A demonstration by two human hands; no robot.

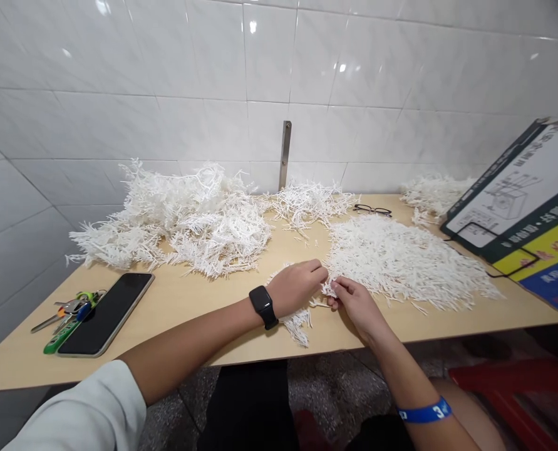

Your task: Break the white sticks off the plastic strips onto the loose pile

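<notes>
My left hand (pixel 302 285), with a black watch on the wrist, bends over thin white branching pieces near the table's front edge. Its fingertips are mostly hidden. My right hand (pixel 356 305) meets it from the right, thumb and fingers pinched on a small white piece (pixel 328 289). A small bunch of white strands (pixel 297 326) lies under and beside my left wrist. To the right spreads a wide, flat layer of short white pieces (pixel 405 260). A tall tangled heap of white pieces (pixel 185 219) stands at the left.
A phone (pixel 104 316) and keys (pixel 74 307) lie at the left. Behind are a smaller white pile (pixel 309 203) and eyeglasses (pixel 372 210). A printed cardboard box (pixel 518 200) leans at the right, near another white pile (pixel 433 194). The wooden table (pixel 189 319) meets a tiled wall.
</notes>
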